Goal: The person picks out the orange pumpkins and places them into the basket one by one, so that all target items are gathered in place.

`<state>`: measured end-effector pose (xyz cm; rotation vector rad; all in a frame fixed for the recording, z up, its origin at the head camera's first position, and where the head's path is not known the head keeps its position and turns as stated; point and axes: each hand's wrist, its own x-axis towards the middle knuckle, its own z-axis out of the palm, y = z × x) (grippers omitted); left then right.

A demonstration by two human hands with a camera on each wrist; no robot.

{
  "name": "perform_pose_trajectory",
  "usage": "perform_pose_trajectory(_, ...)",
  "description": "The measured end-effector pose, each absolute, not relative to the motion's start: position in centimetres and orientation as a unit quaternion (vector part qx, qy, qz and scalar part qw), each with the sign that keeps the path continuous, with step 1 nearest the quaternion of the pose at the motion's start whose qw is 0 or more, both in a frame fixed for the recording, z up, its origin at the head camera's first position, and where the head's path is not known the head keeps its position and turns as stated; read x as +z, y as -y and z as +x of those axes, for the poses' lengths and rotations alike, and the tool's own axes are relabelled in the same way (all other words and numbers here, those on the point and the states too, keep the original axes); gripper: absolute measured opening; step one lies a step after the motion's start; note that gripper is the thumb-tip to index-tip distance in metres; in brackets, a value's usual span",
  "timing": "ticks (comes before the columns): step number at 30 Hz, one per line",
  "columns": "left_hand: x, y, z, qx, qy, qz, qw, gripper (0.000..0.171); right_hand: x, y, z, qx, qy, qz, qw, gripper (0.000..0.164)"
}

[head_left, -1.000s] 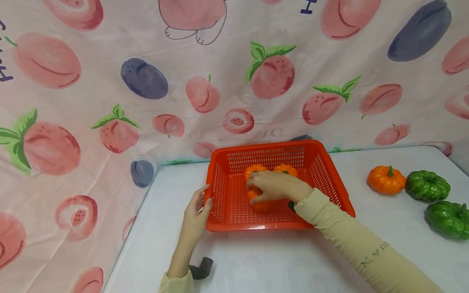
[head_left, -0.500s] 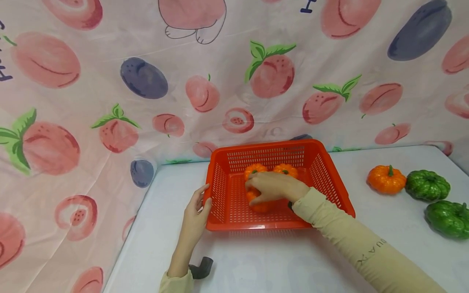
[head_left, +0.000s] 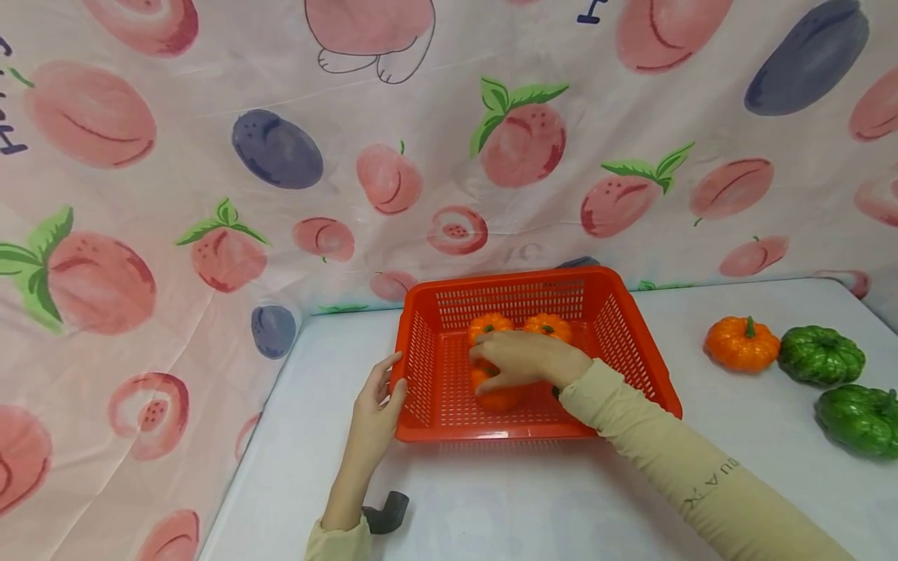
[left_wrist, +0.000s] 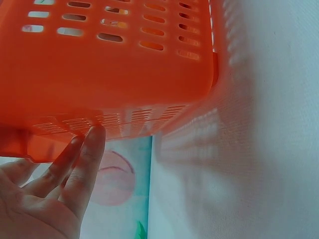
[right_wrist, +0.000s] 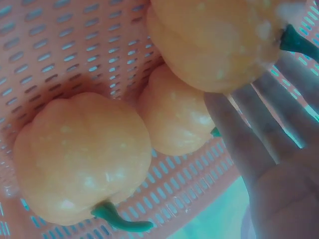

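Observation:
A red plastic basket (head_left: 494, 434) with slotted walls holds several small, glossy orange pumpkins. Inside it, my right hand (head_left: 522, 357) reaches down and grips the front pumpkin (head_left: 496, 399), its fingers on the far side and thumb on the near side. The right wrist view shows fingers (right_wrist: 244, 134) against that pumpkin, partly hidden behind it. Two more pumpkins, one at the back left (head_left: 489, 323) and one at the back right (head_left: 549, 326), sit behind the hand. My left hand (head_left: 372, 417) touches the basket's left side with extended fingertips (left_wrist: 94, 137).
To the right of the basket, an orange pumpkin (head_left: 742, 344) and two green pumpkins, one behind (head_left: 821, 355) and one in front (head_left: 857, 421), rest on the white table (head_left: 561, 499). A fruit-print cloth (head_left: 449, 140) hangs behind. A black strap-like piece (head_left: 387, 513) is by my left wrist.
My right hand has shifted very slightly to the left over the front pumpkin. The left hand and the basket stay where they were.

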<state>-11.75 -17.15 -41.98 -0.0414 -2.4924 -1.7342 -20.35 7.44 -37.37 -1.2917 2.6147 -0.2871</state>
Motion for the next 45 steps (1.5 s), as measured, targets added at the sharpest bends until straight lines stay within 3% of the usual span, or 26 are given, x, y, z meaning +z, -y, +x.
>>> perform_pose_trajectory(14,-41.9,17.2,-11.8,-0.569,0.82,-0.025,0.06,0.045,-36.2,-7.9,-19.7,-0.105,-0.893,-0.419,0.123,0.048)
perform_pose_trajectory(29,-42.0,17.2,-11.7,-0.571,0.818,-0.023,0.056,0.045,-35.0,-9.6,-19.1,-0.104,-0.899,-0.419,0.075,0.056)
perform_pose_trajectory(45,-41.8,17.2,-11.8,-0.574,0.817,-0.023,0.057,0.044,-34.0,-11.7,-18.6,-0.116,-0.914,-0.384,0.069,0.061)
